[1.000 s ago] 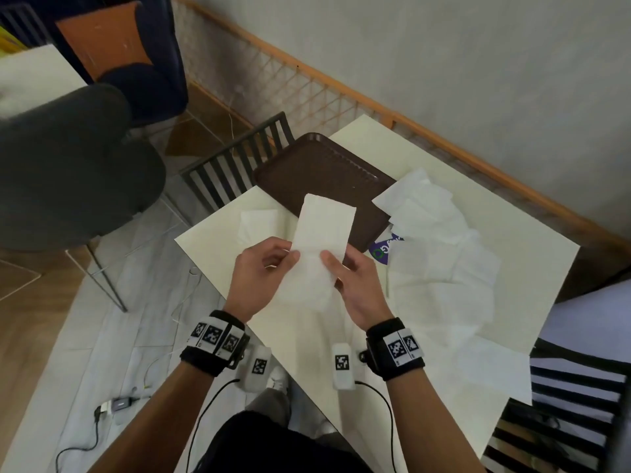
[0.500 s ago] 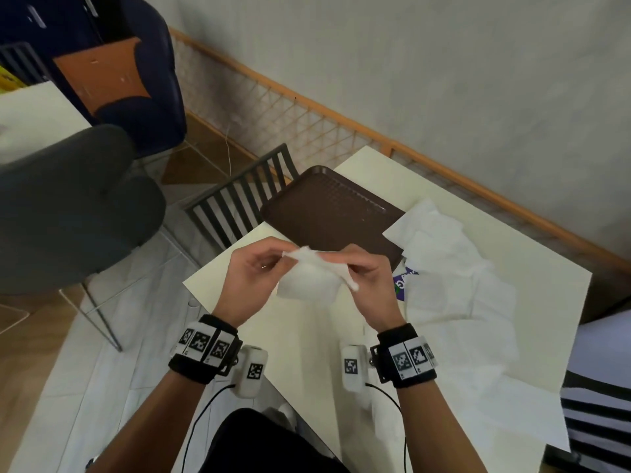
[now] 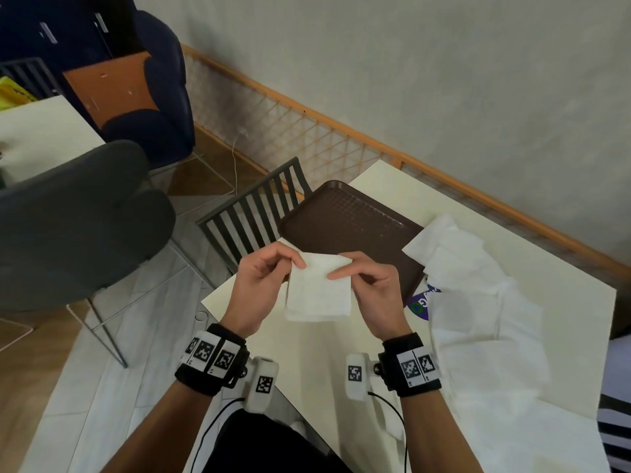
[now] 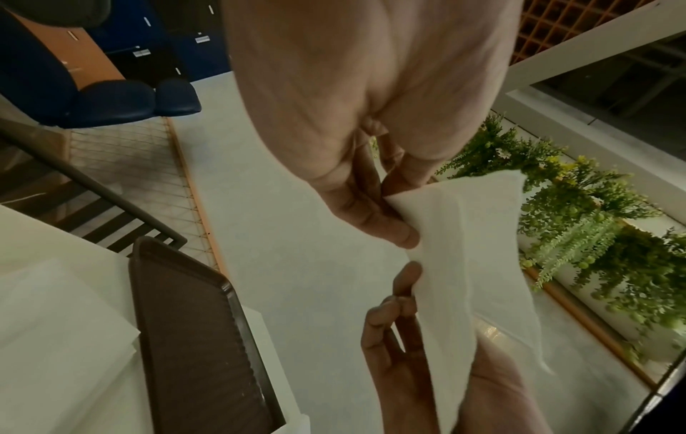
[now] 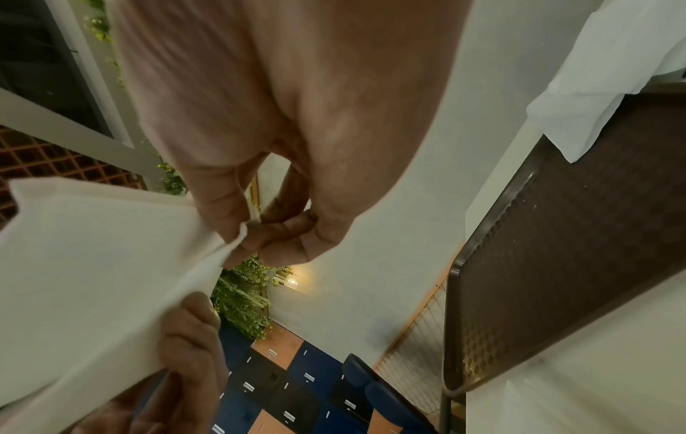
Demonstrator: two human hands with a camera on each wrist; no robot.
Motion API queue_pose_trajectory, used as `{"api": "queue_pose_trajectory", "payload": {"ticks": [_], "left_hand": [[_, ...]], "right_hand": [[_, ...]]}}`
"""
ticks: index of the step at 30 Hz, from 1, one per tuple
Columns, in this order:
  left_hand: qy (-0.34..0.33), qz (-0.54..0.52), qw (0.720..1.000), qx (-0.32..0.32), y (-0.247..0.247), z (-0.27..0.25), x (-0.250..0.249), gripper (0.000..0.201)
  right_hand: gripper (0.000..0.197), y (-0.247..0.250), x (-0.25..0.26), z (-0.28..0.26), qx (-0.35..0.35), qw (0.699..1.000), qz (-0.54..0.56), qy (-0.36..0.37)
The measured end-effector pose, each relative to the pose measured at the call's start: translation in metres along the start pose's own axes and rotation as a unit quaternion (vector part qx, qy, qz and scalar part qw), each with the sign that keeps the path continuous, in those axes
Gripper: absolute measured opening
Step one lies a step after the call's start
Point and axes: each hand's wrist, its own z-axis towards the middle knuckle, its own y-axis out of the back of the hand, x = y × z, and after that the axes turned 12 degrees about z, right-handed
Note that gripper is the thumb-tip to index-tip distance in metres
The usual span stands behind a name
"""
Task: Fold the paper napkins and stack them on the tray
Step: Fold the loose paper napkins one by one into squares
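Now my left hand [image 3: 261,288] and right hand [image 3: 370,295] each pinch a top corner of the folded napkin [image 3: 319,290], flattened square since half a second ago, above the bench [image 3: 546,278] before the bare tray [image 3: 351,220]. Wrist views add wall plants [image 4: 594,223]; loose napkins [image 3: 478,302] lie right.

The napkin [image 3: 319,290] hung between the fingers of the left hand [image 3: 259,288] and right hand [image 3: 372,295], above the table [image 3: 563,302]. Just beyond the fingertips lay the tray [image 3: 348,216]. Right of the right fingers sat loose napkins [image 3: 478,319].
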Motion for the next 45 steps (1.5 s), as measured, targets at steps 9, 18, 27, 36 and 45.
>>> {"api": "queue_pose_trajectory", "payload": {"ticks": [9, 18, 27, 36, 45], "left_hand": [[-0.093, 0.203, 0.974, 0.045, 0.023, -0.01, 0.007, 0.023], [-0.031, 0.186, 0.98, -0.06, 0.011, -0.009, 0.022, 0.027], [0.08, 0.243, 0.965, -0.061, 0.009, 0.026, 0.075, 0.024], [0.168, 0.485, 0.849, 0.121, -0.01, 0.069, 0.163, 0.041], [0.051, 0.451, 0.888, 0.072, -0.055, 0.008, 0.137, 0.029]], "right_hand": [[0.026, -0.03, -0.011, 0.004, -0.004, 0.985, -0.17, -0.037], [0.04, -0.04, -0.04, 0.003, -0.067, 0.961, -0.269, -0.019], [0.024, -0.035, -0.086, 0.012, -0.127, 0.969, -0.153, -0.145], [0.019, -0.023, -0.153, 0.034, -0.055, 0.884, -0.379, -0.267], [0.006, 0.066, -0.06, -0.012, 0.005, 0.866, -0.46, -0.195]]}}
